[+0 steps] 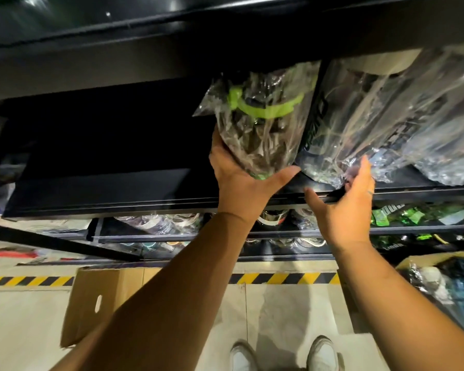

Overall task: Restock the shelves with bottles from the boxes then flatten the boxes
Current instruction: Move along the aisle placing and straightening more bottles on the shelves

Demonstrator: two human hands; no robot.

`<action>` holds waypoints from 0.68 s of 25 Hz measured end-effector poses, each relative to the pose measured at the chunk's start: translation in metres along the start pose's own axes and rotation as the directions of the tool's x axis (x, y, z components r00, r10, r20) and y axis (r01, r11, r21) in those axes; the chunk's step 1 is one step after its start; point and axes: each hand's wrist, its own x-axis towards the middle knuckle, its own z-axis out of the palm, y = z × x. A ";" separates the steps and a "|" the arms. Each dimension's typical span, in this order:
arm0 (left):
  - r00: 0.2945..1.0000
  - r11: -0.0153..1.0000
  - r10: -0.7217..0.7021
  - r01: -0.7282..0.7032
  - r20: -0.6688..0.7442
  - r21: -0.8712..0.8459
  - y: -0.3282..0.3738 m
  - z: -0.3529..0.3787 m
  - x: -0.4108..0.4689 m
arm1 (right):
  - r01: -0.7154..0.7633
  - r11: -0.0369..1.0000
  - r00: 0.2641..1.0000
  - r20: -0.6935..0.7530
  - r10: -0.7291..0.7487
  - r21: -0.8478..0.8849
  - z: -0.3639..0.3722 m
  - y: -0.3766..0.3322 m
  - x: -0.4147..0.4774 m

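My left hand (241, 180) cups the bottom of a dark bottle with a green band (257, 124), wrapped in clear plastic, and holds it at the front of the black shelf (118, 194). Right of it lie more plastic-wrapped bottles (381, 124) on the same shelf. My right hand (346, 207) is spread beneath the nearest of them, fingertips touching its wrapping at the shelf's front lip. An open cardboard box (97, 303) stands on the floor at lower left. A second box (439, 279) with wrapped bottles sits at lower right.
The left half of the black shelf is dark and bare. Lower shelves (279, 234) hold more wrapped bottles and green packs. A yellow-and-black hazard stripe (279, 278) runs along the floor. My white shoes (284, 354) stand on pale tiles below.
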 end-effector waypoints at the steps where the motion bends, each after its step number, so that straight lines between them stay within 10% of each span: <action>1: 0.999 1.000 -0.031 0.031 0.040 0.007 -0.007 -0.002 -0.002 | -0.002 1.000 1.000 -0.009 0.002 -0.002 0.000 0.000 0.000; 17: 0.989 0.986 -0.106 0.090 0.104 0.143 -0.023 0.004 0.010 | 0.000 1.000 0.999 -0.044 -0.001 -0.005 0.003 0.006 -0.002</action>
